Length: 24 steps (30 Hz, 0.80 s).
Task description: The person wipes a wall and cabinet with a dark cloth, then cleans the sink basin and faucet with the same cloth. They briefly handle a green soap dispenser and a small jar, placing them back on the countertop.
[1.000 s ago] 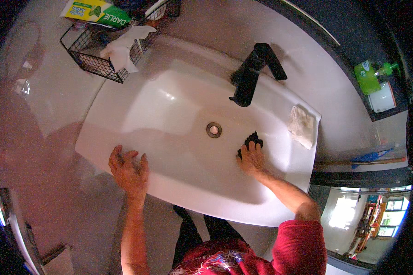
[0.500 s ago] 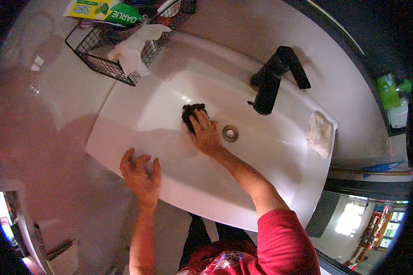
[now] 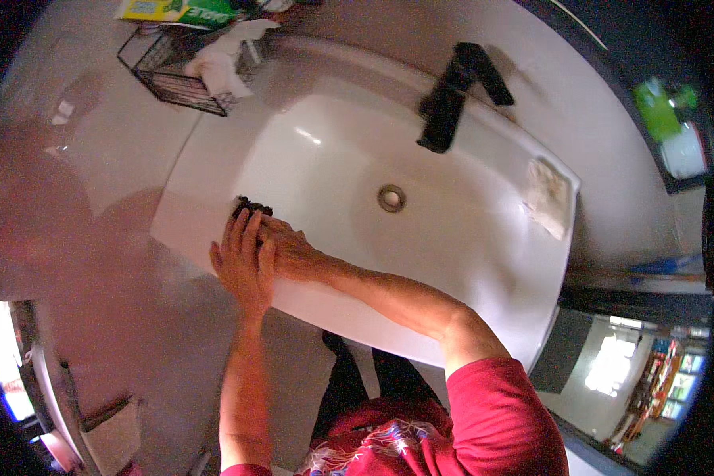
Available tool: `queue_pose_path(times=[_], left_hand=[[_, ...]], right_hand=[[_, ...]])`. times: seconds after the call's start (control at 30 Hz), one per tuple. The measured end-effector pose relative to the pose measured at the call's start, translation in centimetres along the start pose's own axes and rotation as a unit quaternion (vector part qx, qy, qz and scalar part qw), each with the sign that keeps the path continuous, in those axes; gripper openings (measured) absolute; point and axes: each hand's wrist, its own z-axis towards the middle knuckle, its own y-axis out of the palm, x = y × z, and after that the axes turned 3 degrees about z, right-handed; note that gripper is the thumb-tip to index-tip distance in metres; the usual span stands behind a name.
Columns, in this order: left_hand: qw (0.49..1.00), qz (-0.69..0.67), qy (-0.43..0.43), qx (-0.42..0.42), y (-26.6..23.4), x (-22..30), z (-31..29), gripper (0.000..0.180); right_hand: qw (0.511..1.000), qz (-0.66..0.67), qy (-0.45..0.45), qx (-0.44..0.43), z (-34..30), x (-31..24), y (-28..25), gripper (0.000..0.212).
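At the left side of the white sink [image 3: 460,262], my right hand [image 3: 293,250] is on a dark, crumpled scrubbing pad [image 3: 253,207]. Its fingers are partly hidden behind my left hand [image 3: 244,258], which overlaps it at the near left rim. The left hand's fingers are stretched out, their tips reaching the pad's near edge. Only the pad's upper part shows. Right of both hands, a round drain [image 3: 391,198] sits in the basin floor, with a black faucet [image 3: 448,103] beyond it.
A black wire basket [image 3: 184,101] holding white tissue [image 3: 218,70] stands at the far left, with a green and yellow package [image 3: 202,13] behind. A pale folded cloth [image 3: 547,198] lies on the right corner. Green [image 3: 657,109] and white [image 3: 682,155] containers stand far right.
My right hand has moved left with the scrubbing pad, from beside the drain to the sink's left side. It now meets my left hand, which was apart with curled fingers.
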Motion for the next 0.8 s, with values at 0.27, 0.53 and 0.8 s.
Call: queue_pose_path(times=[0.27, 0.53, 0.8], left_hand=[[0.995, 0.097, 0.037, 0.010, 0.2, -1.0, -0.8, 0.031], [0.994, 0.087, 0.060, 0.016, 1.1, -1.7, -0.9, 0.030], [0.998, 0.027, 0.051, 0.004, 0.8, -1.9, -0.8, 0.027]], right_hand=[[0.961, -0.095, 0.249, -0.077, -13.5, 1.1, -5.8, 0.057], [0.824, -0.483, 0.250, -0.160, -27.5, 2.2, -15.7, 0.039], [0.825, -0.534, 0.184, 0.019, -31.5, 1.2, -17.4, 0.022]])
